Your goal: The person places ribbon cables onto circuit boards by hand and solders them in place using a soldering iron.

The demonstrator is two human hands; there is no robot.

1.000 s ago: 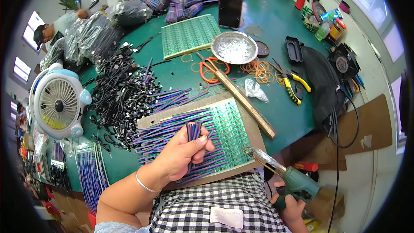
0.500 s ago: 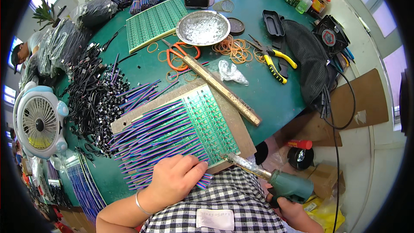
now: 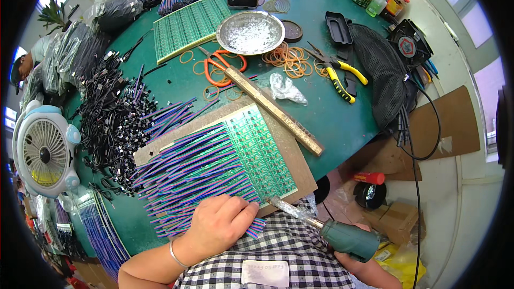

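A: Item one, left hand [image 3: 217, 225]?
B: Palm down, fingers curled over a small bundle of striped ribbon wires [image 3: 256, 228], pinching them at the near edge of the board. Bracelet on the wrist.

A: Item two, right hand [image 3: 360, 257]?
B: Closed round the green handle of a soldering iron [image 3: 326, 230]. The hand is mostly hidden beneath the handle.

A: Axis of the iron?
B: It runs from the right hand up and leftward; its tip sits just beside the left hand's fingertips and the wire ends.

A: Item three, circuit panel [image 3: 259, 150]?
B: Green, lying on a brown backing board [image 3: 300, 168], directly ahead of both hands. Rows of wires [image 3: 187, 174] fan off its left side, ahead of the left hand.

A: Which hand is nearer the panel's near corner?
B: The left; the right reaches it only through the iron.

A: Sundries?
B: Farther ahead: a long wooden bar [image 3: 276, 109], orange scissors [image 3: 219, 67], a metal bowl [image 3: 250, 32], yellow pliers [image 3: 340, 75]. Far left: a white fan [image 3: 45, 152].
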